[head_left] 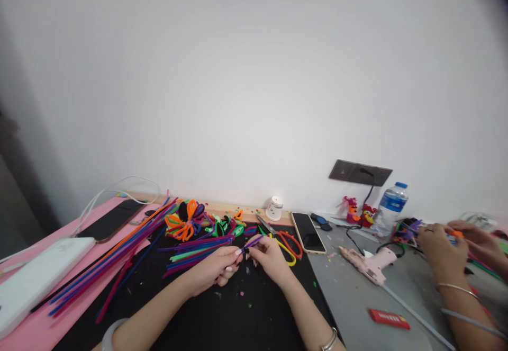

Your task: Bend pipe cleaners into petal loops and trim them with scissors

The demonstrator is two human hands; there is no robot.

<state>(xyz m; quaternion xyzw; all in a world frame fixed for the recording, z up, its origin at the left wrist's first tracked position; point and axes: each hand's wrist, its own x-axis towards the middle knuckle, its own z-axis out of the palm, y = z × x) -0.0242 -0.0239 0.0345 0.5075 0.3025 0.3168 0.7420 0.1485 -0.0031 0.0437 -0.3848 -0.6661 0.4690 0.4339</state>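
My left hand (224, 266) and my right hand (271, 260) meet over the black mat (238, 319), fingers pinched on a short purple pipe cleaner (254, 242). Something dark sits between the fingertips, too small to make out. Just behind my left hand lies a bundle of purple, blue and green pipe cleaners (190, 258). Further back is a looped orange and multicoloured pipe-cleaner bunch (186, 221), with green, black and orange loops (226, 225) beside it. Scissors (288, 245) with yellow and red handles lie beyond my right hand.
Long pipe cleaners (115, 258), a white power bank (43, 277) and a dark phone (113, 219) lie left. Right are another phone (308, 233), a paper cup (274, 208), a pink glue gun (369, 264), a red packet (389, 318), a water bottle (391, 208) and a co-worker's hands (444, 248).
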